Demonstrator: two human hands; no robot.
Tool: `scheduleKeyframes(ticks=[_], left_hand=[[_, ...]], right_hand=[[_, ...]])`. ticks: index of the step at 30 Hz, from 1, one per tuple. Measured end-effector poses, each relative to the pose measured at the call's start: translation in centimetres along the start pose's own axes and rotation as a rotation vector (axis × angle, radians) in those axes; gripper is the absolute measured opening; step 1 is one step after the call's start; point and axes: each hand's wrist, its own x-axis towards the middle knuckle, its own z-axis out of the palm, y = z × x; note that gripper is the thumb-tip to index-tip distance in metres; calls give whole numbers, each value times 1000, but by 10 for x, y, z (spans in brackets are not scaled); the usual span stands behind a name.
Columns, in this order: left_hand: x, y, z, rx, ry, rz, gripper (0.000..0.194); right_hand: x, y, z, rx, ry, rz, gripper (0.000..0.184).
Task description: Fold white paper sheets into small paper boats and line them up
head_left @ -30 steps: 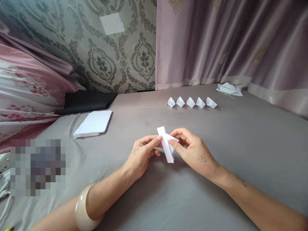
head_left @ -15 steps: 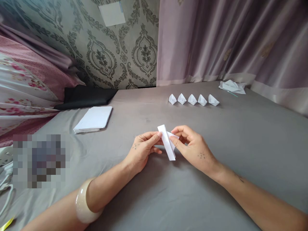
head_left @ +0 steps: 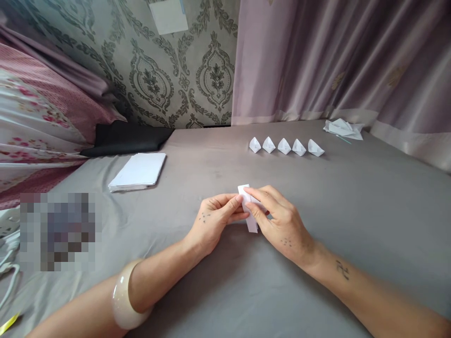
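A small folded piece of white paper [head_left: 251,223] is held up between my two hands above the grey cloth. My left hand [head_left: 217,218] pinches its left edge, thumb on the near face and fingers behind. From the right, my right hand [head_left: 278,216] grips the same paper with thumb and fingers, and its fingers cover much of the right part. The paper shows a long narrow strip, tilted slightly, with a flap partly hidden under the right hand. Beyond the hands stands a row of several folded paper boats [head_left: 284,146].
A stack of white paper sheets [head_left: 139,172] lies to the left on the grey cloth [head_left: 197,173]. Behind it is a folded black cloth [head_left: 130,137]. Loose folded papers [head_left: 343,127] lie at the far right by the curtain [head_left: 303,56]. White cables [head_left: 12,281] run along the left edge.
My right hand has shifted its fingers from the flap's outer edge onto the front of the folded paper. The strip stands more upright. The view has shifted slightly.
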Motion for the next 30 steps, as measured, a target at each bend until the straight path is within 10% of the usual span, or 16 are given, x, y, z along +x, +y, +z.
scheduleKeyframes(ticks=[30], left_hand=[[3, 12, 13, 62, -55, 124, 29]], right_hand=[[14, -15, 0, 78, 113, 86, 20]])
